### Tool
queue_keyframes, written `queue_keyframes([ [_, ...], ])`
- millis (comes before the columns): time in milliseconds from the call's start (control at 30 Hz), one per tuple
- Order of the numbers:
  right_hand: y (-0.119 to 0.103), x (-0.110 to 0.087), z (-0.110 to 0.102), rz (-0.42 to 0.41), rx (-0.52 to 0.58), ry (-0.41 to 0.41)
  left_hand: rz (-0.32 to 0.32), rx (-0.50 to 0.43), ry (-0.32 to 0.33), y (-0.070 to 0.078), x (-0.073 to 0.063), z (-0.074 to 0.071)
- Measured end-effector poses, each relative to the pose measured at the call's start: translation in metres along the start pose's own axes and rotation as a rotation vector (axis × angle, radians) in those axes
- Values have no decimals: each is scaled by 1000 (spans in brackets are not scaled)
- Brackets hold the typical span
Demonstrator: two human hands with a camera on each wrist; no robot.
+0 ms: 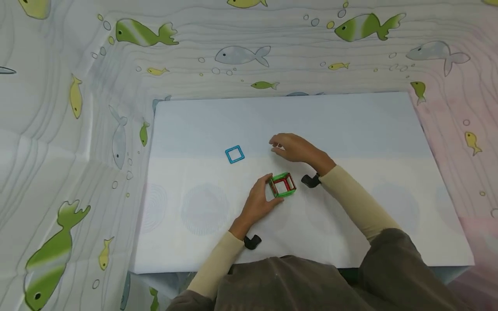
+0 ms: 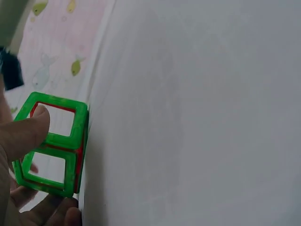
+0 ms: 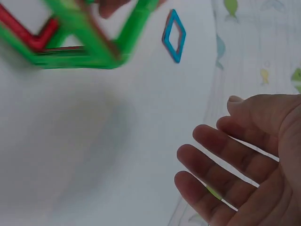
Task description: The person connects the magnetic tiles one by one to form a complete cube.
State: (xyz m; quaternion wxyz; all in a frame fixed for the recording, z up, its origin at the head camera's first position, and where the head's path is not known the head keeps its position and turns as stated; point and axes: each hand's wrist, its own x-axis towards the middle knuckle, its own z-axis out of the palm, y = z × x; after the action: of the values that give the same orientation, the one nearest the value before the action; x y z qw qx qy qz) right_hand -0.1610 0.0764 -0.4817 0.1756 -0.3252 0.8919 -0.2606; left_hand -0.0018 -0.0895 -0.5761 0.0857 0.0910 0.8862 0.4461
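My left hand (image 1: 258, 198) grips a cube of magnetic frame tiles (image 1: 285, 194), with green and red square frames and hollow middles. The thumb lies over one green frame (image 2: 70, 142) in the left wrist view, while the other fingers reach round the far side. Beyond the cube, my right hand (image 1: 295, 149) is held over the table with its fingers loosely bent and nothing in them. In the right wrist view the cube is blurred and cut by the top edge. A blue square frame tile (image 1: 237, 160) lies flat on the table, left of the right hand.
The white table (image 1: 350, 125) carries pale printed circles. Fish-patterned cloth (image 1: 202, 73) hangs behind it and along its sides. Black camera mounts (image 1: 253, 242) stick out from both wrists. The person's dark clothing (image 1: 284, 280) is at the near edge.
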Motion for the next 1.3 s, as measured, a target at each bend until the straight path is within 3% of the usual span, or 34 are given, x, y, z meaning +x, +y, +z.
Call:
queue_keyframes([
  [233,-19,59,8,-37,-45,-64,-17,-11,2,-2,-3,-2],
  [567,-33,104,29,-59,-68,-86,7,-10,5,-5,-6,-4],
  [800,-41,120,45,-44,-99,-166,-16,-40,-5,-4,-8,-6],
  [1300,-45,132,62,-13,-193,-198,-5,-30,0,-6,-9,-5],
])
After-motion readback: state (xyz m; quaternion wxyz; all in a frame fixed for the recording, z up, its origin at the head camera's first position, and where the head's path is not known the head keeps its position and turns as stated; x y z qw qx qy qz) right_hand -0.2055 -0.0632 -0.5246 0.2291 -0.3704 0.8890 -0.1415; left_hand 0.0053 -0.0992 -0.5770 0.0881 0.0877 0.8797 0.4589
